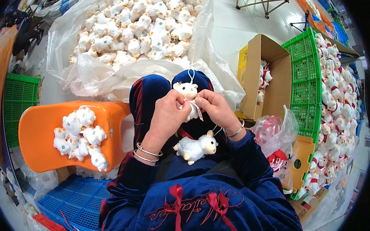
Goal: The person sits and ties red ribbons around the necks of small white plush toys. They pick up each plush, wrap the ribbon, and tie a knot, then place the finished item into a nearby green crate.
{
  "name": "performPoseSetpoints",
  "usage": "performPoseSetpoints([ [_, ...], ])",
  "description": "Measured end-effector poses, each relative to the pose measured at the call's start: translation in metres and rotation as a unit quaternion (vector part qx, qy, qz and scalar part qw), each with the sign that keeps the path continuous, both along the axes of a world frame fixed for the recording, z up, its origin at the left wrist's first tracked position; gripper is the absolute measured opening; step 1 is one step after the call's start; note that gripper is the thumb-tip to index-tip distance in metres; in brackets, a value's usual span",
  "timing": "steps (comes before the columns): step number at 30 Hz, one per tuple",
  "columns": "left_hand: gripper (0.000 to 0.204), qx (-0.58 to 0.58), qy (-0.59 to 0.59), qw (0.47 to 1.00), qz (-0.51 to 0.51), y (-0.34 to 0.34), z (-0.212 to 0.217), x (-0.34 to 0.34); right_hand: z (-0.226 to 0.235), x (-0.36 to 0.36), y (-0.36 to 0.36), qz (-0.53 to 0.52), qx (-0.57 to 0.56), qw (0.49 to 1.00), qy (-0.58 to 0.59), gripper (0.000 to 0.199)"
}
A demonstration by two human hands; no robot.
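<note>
A small cream-and-white plush sheep (186,89) with a white hanging loop is held upright above my knees. A pale ribbon (199,112) runs at its neck, one end dangling down. My left hand (166,113) pinches the ribbon at the front of the neck. Close beside it, my right hand (217,108) has thumb and fingers closed on the ribbon's other side; the fingers partly hide the neck. On my lap lies a second plush sheep (196,147), grey-white with a cream head turned right, a thin cord by its head.
Several white plush toys (80,138) lie on an orange stool (34,139) at left. Ahead, a big clear plastic bag (68,68) holds a heap of them. To the right stand a cardboard box (275,60), a green crate (305,81) and a bag of red ribbon (274,130).
</note>
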State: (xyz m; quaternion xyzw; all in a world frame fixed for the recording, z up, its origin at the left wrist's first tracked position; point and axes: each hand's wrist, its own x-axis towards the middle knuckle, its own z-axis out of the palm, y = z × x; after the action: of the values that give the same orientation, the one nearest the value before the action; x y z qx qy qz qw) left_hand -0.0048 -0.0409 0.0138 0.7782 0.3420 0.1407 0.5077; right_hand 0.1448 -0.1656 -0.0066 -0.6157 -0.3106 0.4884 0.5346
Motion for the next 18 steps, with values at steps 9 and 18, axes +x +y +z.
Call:
performPoseSetpoints([
  [9,0.016,-0.063,-0.023,0.998,0.009,0.000,0.000,-0.005,0.000,-0.004,-0.004,-0.019,0.020,0.996,0.086,0.017],
  [18,0.016,-0.074,-0.044,0.996,0.011,-0.001,-0.002,-0.006,-0.002,-0.010,-0.004,-0.039,0.016,0.998,0.045,0.016],
])
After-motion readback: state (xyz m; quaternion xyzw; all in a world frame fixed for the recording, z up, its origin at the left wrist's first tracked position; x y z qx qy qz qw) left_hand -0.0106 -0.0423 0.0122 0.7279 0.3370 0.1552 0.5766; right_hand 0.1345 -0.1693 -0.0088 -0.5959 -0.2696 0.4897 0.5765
